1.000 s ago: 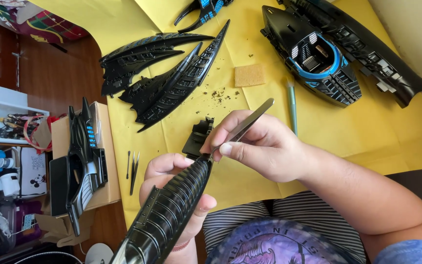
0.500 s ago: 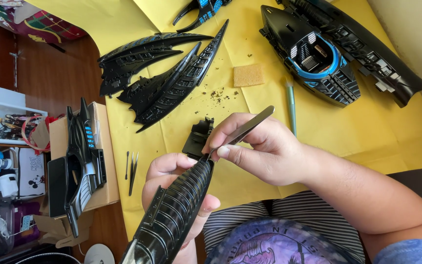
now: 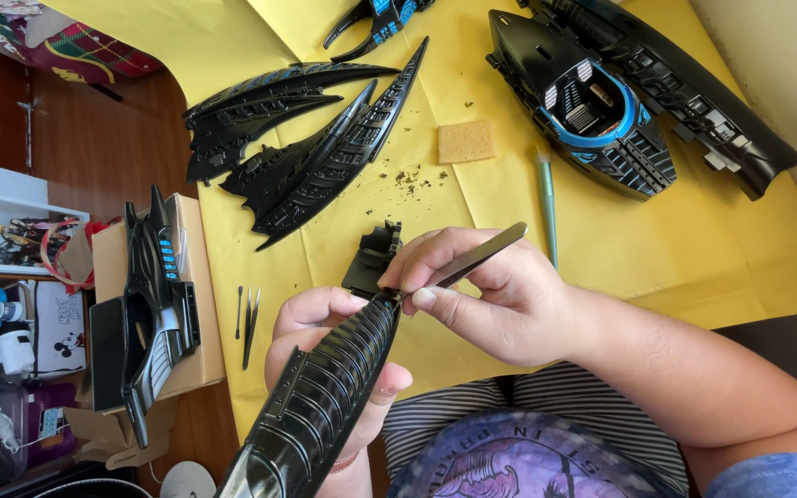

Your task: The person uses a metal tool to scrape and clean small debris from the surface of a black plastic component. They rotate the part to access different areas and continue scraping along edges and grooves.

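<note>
Black ribbed plastic, glossy and stiff, fills our left hand (image 3: pixel 325 350): a long tapering fin piece (image 3: pixel 325 406), cradled from beneath with fingers curled around its upper end. It looks light but thin-edged and likely brittle at the tip, so we judge the broad ribbed middle the safest hold. Our right hand (image 3: pixel 481 295) is pinched shut on metal tweezers (image 3: pixel 477 258), whose tips meet the fin's top. Just beyond lies a small black bracket (image 3: pixel 373 258); farther off, wing panels (image 3: pixel 315 152) and a sponge (image 3: pixel 468 141).
</note>
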